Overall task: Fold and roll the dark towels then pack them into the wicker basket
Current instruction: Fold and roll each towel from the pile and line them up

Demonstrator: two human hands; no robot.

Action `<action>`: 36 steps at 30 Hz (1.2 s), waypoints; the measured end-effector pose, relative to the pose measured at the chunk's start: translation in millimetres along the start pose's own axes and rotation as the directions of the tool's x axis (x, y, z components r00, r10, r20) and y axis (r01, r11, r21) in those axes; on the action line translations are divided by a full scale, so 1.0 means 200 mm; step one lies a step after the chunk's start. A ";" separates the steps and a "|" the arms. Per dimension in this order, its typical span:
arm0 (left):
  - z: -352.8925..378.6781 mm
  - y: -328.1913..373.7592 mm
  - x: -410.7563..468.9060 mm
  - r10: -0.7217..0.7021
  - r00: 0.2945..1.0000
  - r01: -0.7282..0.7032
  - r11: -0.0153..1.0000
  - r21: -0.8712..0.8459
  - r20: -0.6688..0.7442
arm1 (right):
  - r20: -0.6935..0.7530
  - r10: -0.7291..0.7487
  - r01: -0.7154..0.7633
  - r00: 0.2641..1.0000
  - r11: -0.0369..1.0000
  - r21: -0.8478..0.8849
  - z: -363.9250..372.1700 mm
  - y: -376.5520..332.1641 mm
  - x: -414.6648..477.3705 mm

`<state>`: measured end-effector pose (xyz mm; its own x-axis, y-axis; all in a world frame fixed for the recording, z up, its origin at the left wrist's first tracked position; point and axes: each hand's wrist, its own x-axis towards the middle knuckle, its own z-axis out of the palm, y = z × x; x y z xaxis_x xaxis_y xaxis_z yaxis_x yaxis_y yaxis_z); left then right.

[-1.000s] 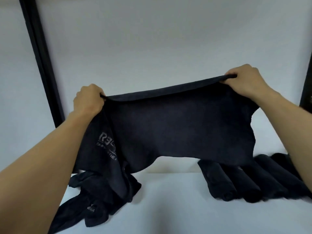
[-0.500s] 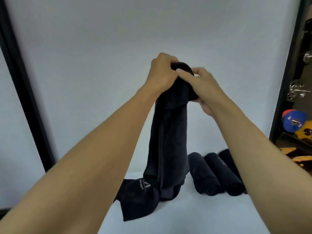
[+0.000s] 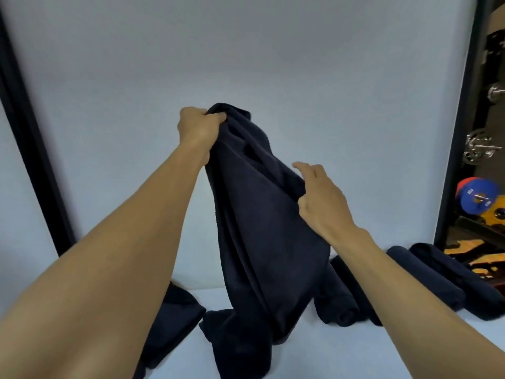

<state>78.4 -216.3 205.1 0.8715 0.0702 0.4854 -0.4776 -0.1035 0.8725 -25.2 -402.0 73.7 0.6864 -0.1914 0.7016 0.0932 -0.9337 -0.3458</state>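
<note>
head camera looks forward and down, near towel (image 3: 259, 228).

**Middle blocked, near right open**

The hanging towel (image 3: 259, 228) drapes down the middle onto the table (image 3: 341, 351), its foot heaped there. Rolled towels (image 3: 431, 277) line the right rear; a loose towel (image 3: 177, 315) lies at left. Bare table shows at near right.
</note>
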 end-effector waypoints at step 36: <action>-0.26 0.03 -0.05 -0.075 0.962 0.177 0.904 -0.389 0.263 | 0.533 -0.188 -0.517 0.825 0.132 0.846 0.15 -0.23 0.18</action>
<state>61.4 -165.9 209.3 0.9035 -0.1857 0.3863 -0.3209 0.3047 0.8968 17.9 -356.3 96.6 0.9331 0.1793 0.3117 0.2678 0.2319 -0.9352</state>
